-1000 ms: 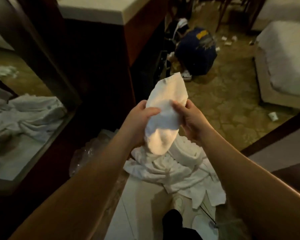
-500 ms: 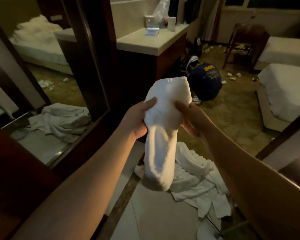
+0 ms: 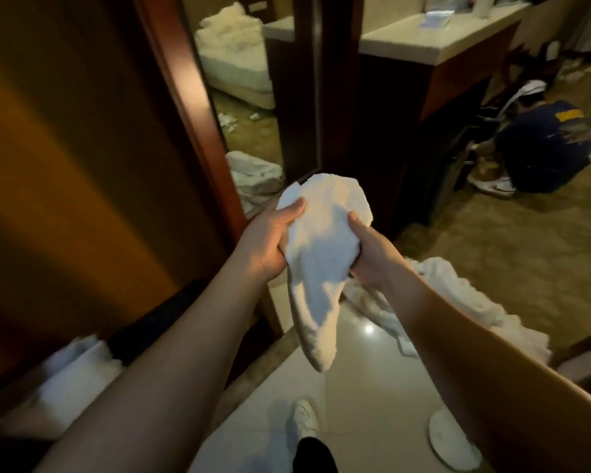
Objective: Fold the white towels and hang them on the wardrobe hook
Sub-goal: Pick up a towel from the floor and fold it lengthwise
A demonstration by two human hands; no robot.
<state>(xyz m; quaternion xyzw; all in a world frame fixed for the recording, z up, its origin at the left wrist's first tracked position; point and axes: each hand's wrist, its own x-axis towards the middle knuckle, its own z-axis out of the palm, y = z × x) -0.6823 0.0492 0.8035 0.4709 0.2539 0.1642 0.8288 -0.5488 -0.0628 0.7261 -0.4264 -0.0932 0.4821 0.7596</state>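
The left hand (image 3: 270, 238) and right hand (image 3: 367, 252) each gripped a side of the folded white terry towel (image 3: 321, 264), holding it chest-high, likely keeping the fold intact for hanging.

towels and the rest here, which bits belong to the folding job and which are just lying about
Job:
folded towel, gripped by left hand and right hand
towel pile on the floor

Lying about:
counter
slipper
crouching person

Dim, warm indoor light. A bright glare spot sits on the glossy floor (image 3: 369, 329). Edges are blurred and bent by the wide lens.
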